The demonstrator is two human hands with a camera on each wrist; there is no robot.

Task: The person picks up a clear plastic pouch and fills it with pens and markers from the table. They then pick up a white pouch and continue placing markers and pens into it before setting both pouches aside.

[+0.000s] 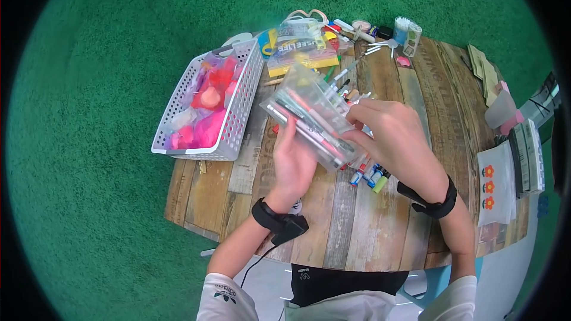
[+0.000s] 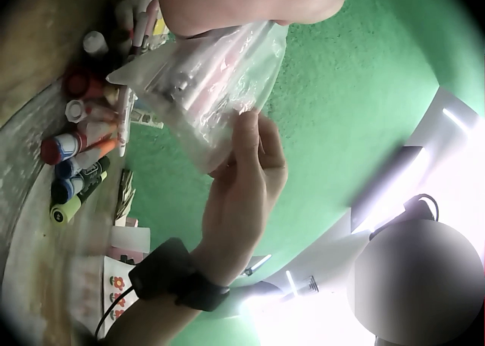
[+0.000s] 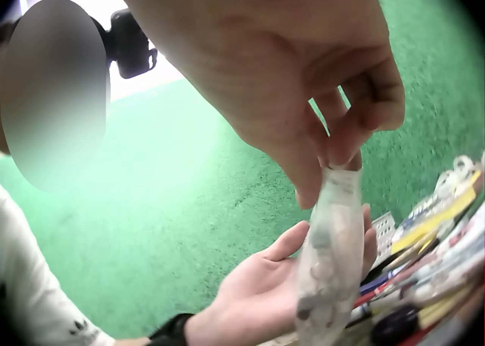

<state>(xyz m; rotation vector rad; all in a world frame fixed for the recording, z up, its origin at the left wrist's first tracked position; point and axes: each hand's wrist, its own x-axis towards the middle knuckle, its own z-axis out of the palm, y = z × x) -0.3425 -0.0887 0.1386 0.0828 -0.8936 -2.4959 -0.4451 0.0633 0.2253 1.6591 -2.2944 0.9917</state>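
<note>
A clear plastic bag (image 1: 309, 119) with several pens inside is held above the table in the head view. The left hand (image 1: 295, 163) supports it from below, thumb over its near side. At the bag's right end, the right hand (image 1: 395, 137) pinches the edge between thumb and fingers. In the left wrist view the right hand (image 2: 246, 179) grips a corner of the bag (image 2: 212, 88). The right wrist view has the bag (image 3: 331, 247) hanging from the pinching fingertips, the left hand (image 3: 261, 293) behind it. Beneath lie markers (image 1: 372, 177).
A white basket (image 1: 238, 113) of pink and red packets stands left. Behind the bag are a yellow-edged zip bag (image 1: 303, 53), loose pens and a cotton swab container (image 1: 402, 30). On the right are a flower-print pouch (image 1: 496, 184), boxes (image 1: 526, 157) and a cup (image 1: 501, 110).
</note>
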